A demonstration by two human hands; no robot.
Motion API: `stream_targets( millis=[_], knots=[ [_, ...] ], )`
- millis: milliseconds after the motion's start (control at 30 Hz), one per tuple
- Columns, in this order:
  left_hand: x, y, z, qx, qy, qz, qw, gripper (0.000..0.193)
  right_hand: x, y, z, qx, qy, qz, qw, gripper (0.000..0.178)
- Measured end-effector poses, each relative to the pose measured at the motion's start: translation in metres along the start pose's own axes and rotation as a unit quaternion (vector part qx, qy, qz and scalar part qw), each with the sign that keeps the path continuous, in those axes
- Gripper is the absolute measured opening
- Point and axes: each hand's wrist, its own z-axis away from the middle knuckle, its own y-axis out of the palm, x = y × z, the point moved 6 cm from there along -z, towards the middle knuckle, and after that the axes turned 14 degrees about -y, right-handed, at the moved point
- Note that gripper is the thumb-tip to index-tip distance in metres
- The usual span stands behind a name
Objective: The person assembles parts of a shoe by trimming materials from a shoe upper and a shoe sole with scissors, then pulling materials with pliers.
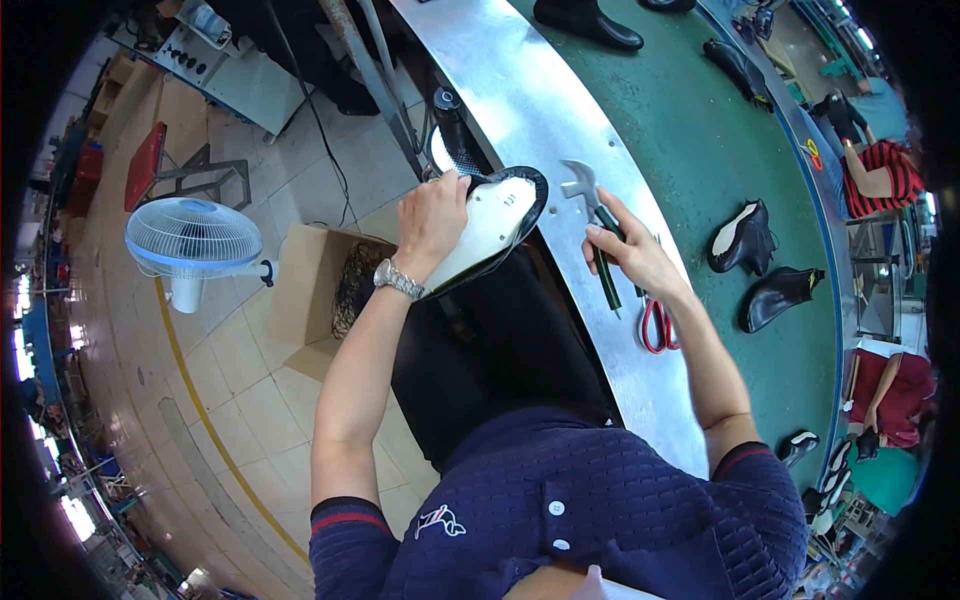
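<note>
Holding a part-made shoe (490,215) bottom-up in the left hand (435,225), clamping the fingers over its side and pointing the toe away from the body. Positioning the shoe above the lap, at the near edge of the metal bench strip (490,70); not being able to tell any contact with that edge.

Holding pincers (605,255) in the right hand (640,255), wrapping the fingers around the dark handles. Holding the metal head (578,182) just beside the toe, apart from it.

Assessing progress: seeing black upper material folded over the rim of the white underside at the toe; judging this portion as already turned. Seeing no outer sole over the white underside; judging the shoe as unfinished. Being unable to confirm the fold along the sides, or the area under the left hand.

Noting red-handled scissors (658,330) on the metal bench strip near the right wrist, and other black footwear (755,245) on the green surface (660,120) beyond.
</note>
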Motion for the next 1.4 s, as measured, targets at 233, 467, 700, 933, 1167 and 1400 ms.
stream_targets(
  millis=[233,467,700,933,1167,1400],
  knots=[
    [0.002,-0.011,0.031,0.137,-0.051,0.139,0.980,0.068,0.047,0.046,-0.043,0.307,-0.030,0.291,0.906,0.067],
    [-0.012,0.007,0.075,-0.044,-0.053,0.094,0.993,0.110,0.050,0.072,-0.036,0.252,-0.130,0.384,0.879,0.058],
    [-0.014,0.005,0.088,-0.112,-0.008,0.100,0.989,0.087,0.032,0.072,-0.007,0.144,-0.242,0.419,0.863,0.056],
    [-0.011,0.013,0.093,-0.145,0.061,0.040,0.987,0.080,0.073,0.070,-0.011,0.222,-0.192,0.685,0.667,0.059],
    [-0.018,0.018,0.089,-0.137,0.101,-0.035,0.985,0.065,0.090,0.062,-0.051,0.044,-0.213,0.351,0.911,0.057],
    [-0.012,0.019,0.091,-0.153,0.095,-0.057,0.982,0.058,0.091,0.068,-0.051,0.149,-0.143,0.355,0.912,0.051]
  ],
)
